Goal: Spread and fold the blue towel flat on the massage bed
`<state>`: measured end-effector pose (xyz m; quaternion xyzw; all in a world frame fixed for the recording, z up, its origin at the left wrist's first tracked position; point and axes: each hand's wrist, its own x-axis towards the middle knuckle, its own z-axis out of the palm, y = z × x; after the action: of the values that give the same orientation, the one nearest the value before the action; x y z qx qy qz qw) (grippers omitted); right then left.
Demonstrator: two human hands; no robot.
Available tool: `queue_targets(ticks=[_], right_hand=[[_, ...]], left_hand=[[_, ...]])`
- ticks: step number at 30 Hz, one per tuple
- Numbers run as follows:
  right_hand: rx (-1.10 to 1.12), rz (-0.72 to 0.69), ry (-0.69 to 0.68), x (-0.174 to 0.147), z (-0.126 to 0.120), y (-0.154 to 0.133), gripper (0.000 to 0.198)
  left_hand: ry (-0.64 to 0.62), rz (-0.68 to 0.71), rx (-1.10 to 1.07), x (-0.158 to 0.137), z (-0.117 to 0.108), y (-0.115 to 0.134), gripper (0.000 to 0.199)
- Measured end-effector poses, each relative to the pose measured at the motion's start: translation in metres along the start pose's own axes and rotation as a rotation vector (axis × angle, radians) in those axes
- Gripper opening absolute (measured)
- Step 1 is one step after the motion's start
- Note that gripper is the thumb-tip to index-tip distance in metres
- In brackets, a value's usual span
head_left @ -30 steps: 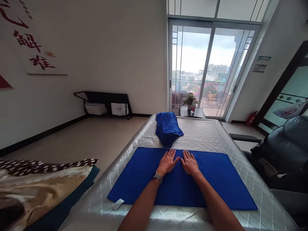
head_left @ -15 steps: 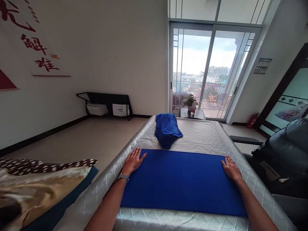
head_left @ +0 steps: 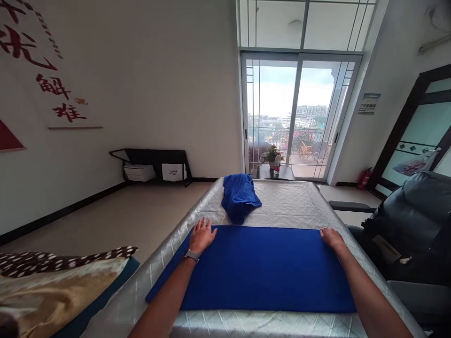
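A smooth blue folded cloth point(head_left: 268, 267) lies flat as a wide rectangle on the silver quilted table cover point(head_left: 289, 197). My left hand point(head_left: 202, 234) rests on its far left part, fingers stretched out and slightly spread. At the far right corner, my right hand point(head_left: 331, 237) has its fingers curled in on the cloth's edge; the fingertips are hidden. Just beyond the far edge sits a crumpled blue piece of fabric point(head_left: 239, 197).
A patterned blanket point(head_left: 63, 291) is at the lower left. On the right stands a black chair point(head_left: 416, 220). Past the table's far end, a small table holds a bottle point(head_left: 277, 163) and a potted plant point(head_left: 271, 156). A black shelf point(head_left: 155, 157) stands by the wall.
My right hand has gone from lying flat to curled at the corner. The left hand now lies further in on the cloth, whose left side shows more. The view has tilted up.
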<state>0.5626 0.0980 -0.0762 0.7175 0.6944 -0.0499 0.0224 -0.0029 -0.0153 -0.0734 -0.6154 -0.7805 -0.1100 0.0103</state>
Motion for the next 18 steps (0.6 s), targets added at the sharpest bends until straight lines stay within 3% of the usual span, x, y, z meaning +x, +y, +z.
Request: queue_targets(ticks=[2,7,9,11,14,18], right_hand=[[-0.001,0.0,-0.008,0.003,-0.006,0.004,0.038],[0.0,0.007,-0.016,0.007,-0.012,0.007,0.033],[0.0,0.013,-0.02,0.007,-0.013,0.007,0.033],[0.0,0.017,-0.024,0.007,-0.014,0.007,0.033],[-0.005,0.026,-0.03,0.007,-0.017,0.007,0.033],[-0.011,0.04,-0.039,0.011,-0.019,0.008,0.032]], left_hand=[[0.002,0.117,-0.03,-0.021,-0.002,0.059,0.064],[-0.099,0.64,-0.162,-0.106,0.013,0.231,0.037],[-0.148,0.905,-0.214,-0.139,0.025,0.293,0.04],[-0.209,1.016,-0.25,-0.164,0.038,0.344,0.049],[-0.248,1.034,-0.27,-0.184,0.054,0.397,0.047],[-0.26,1.027,-0.295,-0.19,0.062,0.43,0.022]])
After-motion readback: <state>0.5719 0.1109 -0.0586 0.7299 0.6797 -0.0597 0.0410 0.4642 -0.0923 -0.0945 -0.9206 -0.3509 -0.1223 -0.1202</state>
